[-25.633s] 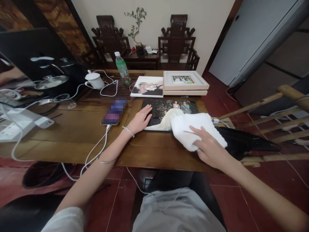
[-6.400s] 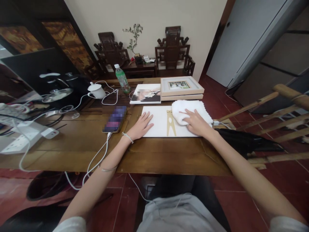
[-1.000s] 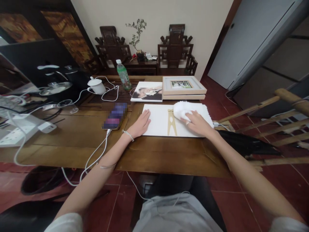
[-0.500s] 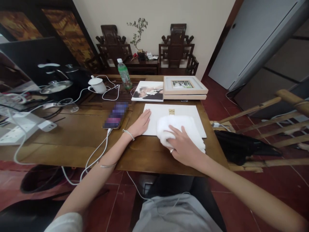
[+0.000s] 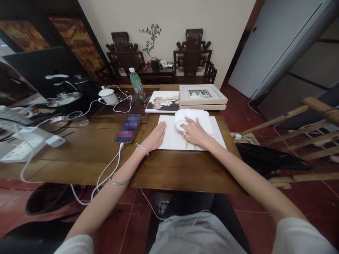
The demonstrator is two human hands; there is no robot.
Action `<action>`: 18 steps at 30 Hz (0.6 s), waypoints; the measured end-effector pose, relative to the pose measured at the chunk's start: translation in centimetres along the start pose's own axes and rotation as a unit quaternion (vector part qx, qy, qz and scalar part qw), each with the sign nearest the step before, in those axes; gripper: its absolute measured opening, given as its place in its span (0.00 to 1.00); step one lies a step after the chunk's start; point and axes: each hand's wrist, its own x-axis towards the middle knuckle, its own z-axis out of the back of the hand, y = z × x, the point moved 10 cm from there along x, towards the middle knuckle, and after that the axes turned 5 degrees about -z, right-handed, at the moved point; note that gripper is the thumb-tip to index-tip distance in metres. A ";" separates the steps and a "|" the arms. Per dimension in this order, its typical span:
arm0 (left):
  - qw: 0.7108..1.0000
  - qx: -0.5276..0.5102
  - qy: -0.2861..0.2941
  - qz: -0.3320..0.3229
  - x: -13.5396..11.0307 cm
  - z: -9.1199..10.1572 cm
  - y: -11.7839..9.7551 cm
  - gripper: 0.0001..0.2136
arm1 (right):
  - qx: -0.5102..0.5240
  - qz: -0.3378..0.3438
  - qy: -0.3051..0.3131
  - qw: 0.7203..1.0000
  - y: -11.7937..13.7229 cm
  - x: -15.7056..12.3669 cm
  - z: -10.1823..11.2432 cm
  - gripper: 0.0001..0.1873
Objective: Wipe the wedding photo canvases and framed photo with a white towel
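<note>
We logged right hand (image 5: 195, 132) half-curled round a folded, fluffy white cloth (image 5: 206, 121) atop a white rectangular board (image 5: 171, 135); left hand (image 5: 154, 138) (flat, gripping nothing) touched its left edge.

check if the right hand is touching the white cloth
Touching: the head view shows the right hand lying directly on the white cloth, covering part of it.

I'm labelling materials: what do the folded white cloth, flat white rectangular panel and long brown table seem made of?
Folded white cloth: probably cotton or microfibre terry, matte, judging by its fuzzy edge. Flat white rectangular panel: perhaps coated board or plastic, since its face looks smooth and matte. Long brown table: likely varnished wood, given plank seams and soft sheen.
</note>
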 end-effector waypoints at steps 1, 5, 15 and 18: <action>1.000 0.000 -0.001 -0.001 0.0 0.0 0.0 0.25 | -0.005 0.005 0.000 1.000 0.4 -0.4 -0.1 0.20; 1.000 -0.004 0.002 0.003 0.1 0.1 -0.3 0.25 | 0.002 0.039 0.007 0.999 3.5 -4.4 -0.3 0.19; 1.000 -0.008 0.011 0.008 0.0 0.5 -0.8 0.25 | 0.046 0.043 0.069 0.996 5.6 -7.4 0.6 0.19; 1.000 -0.019 0.006 0.008 0.0 0.5 -0.7 0.25 | 0.024 0.035 0.050 0.998 3.7 -3.5 0.4 0.19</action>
